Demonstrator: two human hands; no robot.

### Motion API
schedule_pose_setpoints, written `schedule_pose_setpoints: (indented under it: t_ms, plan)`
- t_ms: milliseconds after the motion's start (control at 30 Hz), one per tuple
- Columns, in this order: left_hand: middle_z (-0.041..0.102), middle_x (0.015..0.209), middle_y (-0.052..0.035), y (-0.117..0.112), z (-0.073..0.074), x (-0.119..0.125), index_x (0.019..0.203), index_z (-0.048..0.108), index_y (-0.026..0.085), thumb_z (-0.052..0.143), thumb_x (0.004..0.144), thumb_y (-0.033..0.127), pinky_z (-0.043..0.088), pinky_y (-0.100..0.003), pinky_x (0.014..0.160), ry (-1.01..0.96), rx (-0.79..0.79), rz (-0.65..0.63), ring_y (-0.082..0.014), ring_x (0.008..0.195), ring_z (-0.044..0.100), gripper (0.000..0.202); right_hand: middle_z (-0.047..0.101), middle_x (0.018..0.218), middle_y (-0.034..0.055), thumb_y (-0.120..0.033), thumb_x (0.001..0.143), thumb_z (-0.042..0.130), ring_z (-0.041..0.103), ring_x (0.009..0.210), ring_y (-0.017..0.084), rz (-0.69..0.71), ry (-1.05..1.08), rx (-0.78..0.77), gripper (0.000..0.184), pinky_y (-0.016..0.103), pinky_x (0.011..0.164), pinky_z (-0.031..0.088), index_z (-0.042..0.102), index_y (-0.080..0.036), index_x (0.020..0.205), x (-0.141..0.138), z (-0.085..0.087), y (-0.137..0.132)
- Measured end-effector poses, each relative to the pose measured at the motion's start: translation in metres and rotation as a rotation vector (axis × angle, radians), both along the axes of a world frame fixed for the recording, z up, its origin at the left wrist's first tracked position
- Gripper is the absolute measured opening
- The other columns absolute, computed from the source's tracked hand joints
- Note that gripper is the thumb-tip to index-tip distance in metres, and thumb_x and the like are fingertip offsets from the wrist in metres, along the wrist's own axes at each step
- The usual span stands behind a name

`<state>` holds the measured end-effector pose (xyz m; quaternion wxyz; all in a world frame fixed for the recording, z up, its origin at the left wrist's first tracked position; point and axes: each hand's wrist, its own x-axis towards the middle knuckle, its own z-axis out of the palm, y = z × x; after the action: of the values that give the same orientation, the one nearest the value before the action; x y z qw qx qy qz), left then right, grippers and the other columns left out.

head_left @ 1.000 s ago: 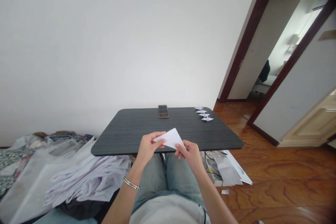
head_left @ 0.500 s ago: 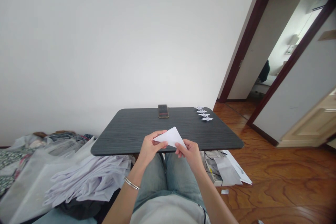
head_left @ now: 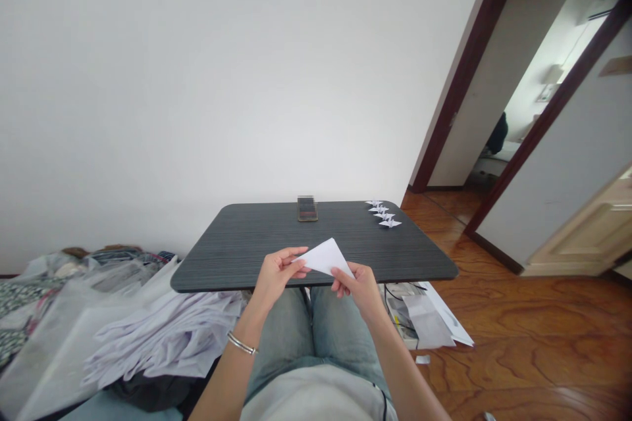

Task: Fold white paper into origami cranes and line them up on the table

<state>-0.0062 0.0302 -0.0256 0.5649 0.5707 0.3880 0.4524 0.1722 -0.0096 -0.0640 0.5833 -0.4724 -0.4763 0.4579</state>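
Note:
A sheet of white paper folded into a triangle is held between my two hands, just above the near edge of the dark table. My left hand pinches its left corner between thumb and fingers. At the lower right corner, my right hand grips the paper with the thumb on top and the fingers curled beneath. The triangle's peak points up and away from me.
Several white paper cranes stand in a row at the table's back right. A phone is at the back middle. Piled fabric and plastic lie at left. Papers and cables are below the table's right side.
The folded paper has shifted slightly to the right. My left hand has slid a little left, toward the tip of its corner, while my right hand keeps its pinch.

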Motion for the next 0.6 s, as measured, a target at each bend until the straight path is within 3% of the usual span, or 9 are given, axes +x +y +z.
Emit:
schedule_pose_setpoints:
  t_ms: [333, 500, 600]
  plan:
    - [0.072, 0.073, -0.0101, -0.001, 0.006, -0.006, 0.108, 0.06, 0.008, 0.057, 0.077, 0.041, 0.055, -0.029, 0.066, 0.003, 0.017, 0.021, -0.0202, 0.07, 0.069, 0.045, 0.06, 0.043, 0.0016, -0.043, 0.068, 0.067, 0.048, 0.034, 0.009, -0.021, -0.03, 0.002, 0.034, 0.02, 0.037, 0.03, 0.059, -0.015, 0.051, 0.004, 0.002, 0.0]
    - [0.071, 0.075, -0.007, -0.002, 0.005, 0.0, 0.112, 0.056, 0.01, 0.074, 0.063, 0.03, 0.054, -0.028, 0.065, -0.01, 0.002, -0.065, -0.0195, 0.071, 0.068, 0.056, 0.059, 0.042, 0.0007, -0.043, 0.068, 0.067, 0.047, 0.034, 0.009, -0.01, -0.047, 0.003, 0.033, 0.02, 0.037, 0.03, 0.059, -0.016, 0.052, 0.002, 0.01, -0.002]
    - [0.07, 0.069, -0.0056, -0.003, 0.002, 0.004, 0.11, 0.057, 0.009, 0.075, 0.062, 0.027, 0.054, -0.028, 0.066, -0.007, -0.008, -0.061, -0.0179, 0.066, 0.068, 0.054, 0.059, 0.043, 0.0008, -0.044, 0.068, 0.067, 0.047, 0.034, 0.01, -0.006, -0.053, 0.003, 0.033, 0.021, 0.037, 0.03, 0.059, -0.016, 0.053, -0.001, 0.011, -0.002]
